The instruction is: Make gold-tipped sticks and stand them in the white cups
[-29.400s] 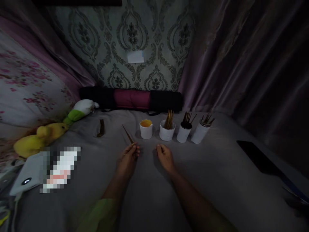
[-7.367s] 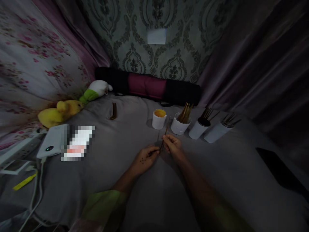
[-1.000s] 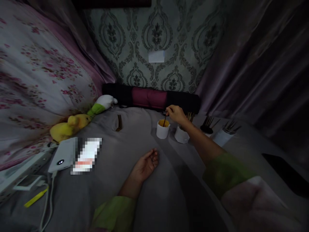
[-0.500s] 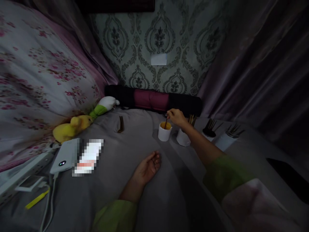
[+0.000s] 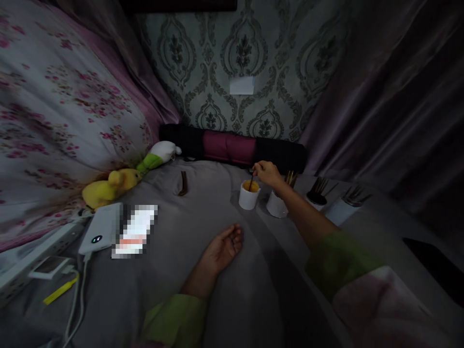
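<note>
Pinched in the fingers of my right hand (image 5: pixel 267 174) is a thin brown stick (image 5: pixel 251 182). Its lower end dips into a white cup (image 5: pixel 248 199) with a yellow inside; whether it touches the bottom is hidden. My left hand (image 5: pixel 225 247) lies palm up on the grey sheet, fingers loosely curled and apart, with nothing in it. Just right of the yellow-lined cup stands another white cup (image 5: pixel 276 207), partly covered by my right forearm, with several thin sticks (image 5: pixel 290 178) upright in it.
Farther right are a dark-topped cup (image 5: pixel 316 199) and a pale container (image 5: pixel 340 210), both holding sticks. A brown strip (image 5: pixel 183 183) lies left of centre. Plush toys (image 5: pixel 108 187), a power bank (image 5: pixel 102 229) and a power strip (image 5: pixel 43 261) line the left side. A black-and-maroon roll (image 5: pixel 229 146) borders the back.
The camera view has shifted slightly. The stick leans differently inside the yellow-lined cup, still in my right hand. My left hand stays where it was.
</note>
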### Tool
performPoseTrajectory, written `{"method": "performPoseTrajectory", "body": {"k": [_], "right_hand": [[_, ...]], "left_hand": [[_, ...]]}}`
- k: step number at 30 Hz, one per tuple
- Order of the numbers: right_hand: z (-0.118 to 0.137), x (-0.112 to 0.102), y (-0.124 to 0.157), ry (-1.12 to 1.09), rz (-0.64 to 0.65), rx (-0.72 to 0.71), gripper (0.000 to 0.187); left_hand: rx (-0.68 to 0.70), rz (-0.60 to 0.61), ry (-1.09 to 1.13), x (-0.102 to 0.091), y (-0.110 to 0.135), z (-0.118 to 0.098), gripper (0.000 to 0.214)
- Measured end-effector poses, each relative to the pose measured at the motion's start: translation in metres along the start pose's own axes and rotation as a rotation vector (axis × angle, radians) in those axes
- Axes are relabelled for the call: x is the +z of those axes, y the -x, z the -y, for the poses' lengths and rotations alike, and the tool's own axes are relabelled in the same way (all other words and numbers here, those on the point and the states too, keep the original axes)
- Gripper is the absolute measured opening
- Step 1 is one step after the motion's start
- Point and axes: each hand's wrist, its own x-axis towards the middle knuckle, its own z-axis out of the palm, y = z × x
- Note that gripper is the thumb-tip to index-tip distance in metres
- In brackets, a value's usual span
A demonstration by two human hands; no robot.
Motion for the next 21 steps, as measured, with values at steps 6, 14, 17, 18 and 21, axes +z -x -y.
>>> {"method": "performPoseTrajectory", "body": {"k": [6,14,17,18,21], "right_hand": [[-0.0019,0.0016,-0.0016,-0.001,0.001,0.003,0.026],[-0.0040,0.0043,-0.0039,-0.006,0.019,0.002,0.026],[-0.0048,0.0049,-0.0040,0.003,0.026,0.004,0.025],[-0.0052,0.0052,-0.0040,0.005,0.028,0.006,0.025],[-0.0067,0.0064,-0.0039,0.008,0.026,0.030,0.025]], "left_hand": [[-0.009,0.015,0.022,-0.0017,-0.0004,-0.0002,0.010],[0.003,0.018,0.013,-0.0021,-0.0015,-0.0003,0.010],[-0.003,0.014,0.013,-0.0005,-0.0009,-0.0006,0.010],[-0.005,0.010,0.013,0.0000,-0.0007,-0.0007,0.010],[-0.004,-0.004,0.010,0.0013,0.0002,-0.0009,0.010]]}}
